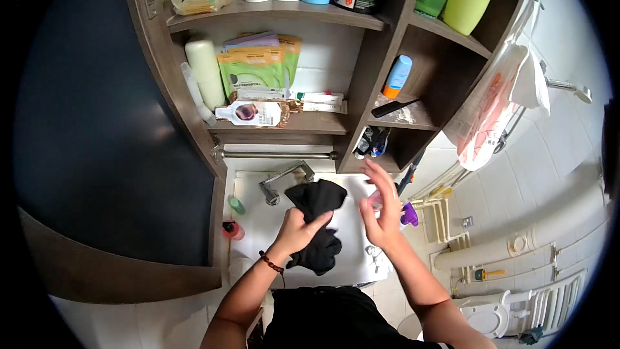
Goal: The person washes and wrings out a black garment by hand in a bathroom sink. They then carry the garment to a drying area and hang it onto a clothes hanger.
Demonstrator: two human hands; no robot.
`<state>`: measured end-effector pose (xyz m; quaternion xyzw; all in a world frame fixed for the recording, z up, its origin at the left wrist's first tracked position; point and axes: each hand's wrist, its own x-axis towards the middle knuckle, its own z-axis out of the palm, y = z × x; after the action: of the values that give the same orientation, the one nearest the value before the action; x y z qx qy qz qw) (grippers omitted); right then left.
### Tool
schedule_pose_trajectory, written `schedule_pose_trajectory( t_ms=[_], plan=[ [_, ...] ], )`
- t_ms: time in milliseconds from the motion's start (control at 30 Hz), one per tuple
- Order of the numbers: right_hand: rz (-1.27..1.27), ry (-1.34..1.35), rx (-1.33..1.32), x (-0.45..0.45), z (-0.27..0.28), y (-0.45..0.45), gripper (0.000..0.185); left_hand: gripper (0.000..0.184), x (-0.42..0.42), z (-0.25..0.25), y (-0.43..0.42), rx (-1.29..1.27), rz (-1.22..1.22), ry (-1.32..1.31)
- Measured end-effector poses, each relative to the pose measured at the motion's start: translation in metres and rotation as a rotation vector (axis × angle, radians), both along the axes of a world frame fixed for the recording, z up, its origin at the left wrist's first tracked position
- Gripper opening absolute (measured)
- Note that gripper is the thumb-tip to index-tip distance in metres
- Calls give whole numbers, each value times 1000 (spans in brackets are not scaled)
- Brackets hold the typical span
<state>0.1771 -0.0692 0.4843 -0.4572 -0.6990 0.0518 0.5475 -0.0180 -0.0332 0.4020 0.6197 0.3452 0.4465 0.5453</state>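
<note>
A bunched black cloth (pixel 316 249) hangs over the white sink (pixel 258 220), below the chrome faucet (pixel 284 181). My left hand (pixel 300 229), with a beaded bracelet at the wrist, grips the cloth around its middle; part of the cloth rises above the thumb and part hangs below. To the right, my right hand (pixel 382 210) is raised apart from the cloth, its fingers spread and nothing held in it.
Open shelves (pixel 278 16) with bottles, packets and cups stand above the sink. A mirrored door (pixel 116 123) swings out at left. Red (pixel 233 230) and green (pixel 237 205) bottles sit by the left rim. A towel (pixel 491 103) hangs at right.
</note>
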Motion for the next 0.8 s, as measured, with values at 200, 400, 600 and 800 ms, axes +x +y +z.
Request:
schedule_pose_trajectory(
  t_ms=[200,400,600,800],
  plan=[
    [275,-826,50,0,-8,2,64,21,-12,14,-3,-410,-575,-201],
    [433,-654,147,11,-61,26,45,22,-8,15,-2,-783,-852,-310],
    [208,-865,-403,-8,-54,17,31,24,-3,-12,1,9,-376,388],
    [532,-217,-785,2,-110,37,30,51,7,-50,8,382,-22,843]
  ],
)
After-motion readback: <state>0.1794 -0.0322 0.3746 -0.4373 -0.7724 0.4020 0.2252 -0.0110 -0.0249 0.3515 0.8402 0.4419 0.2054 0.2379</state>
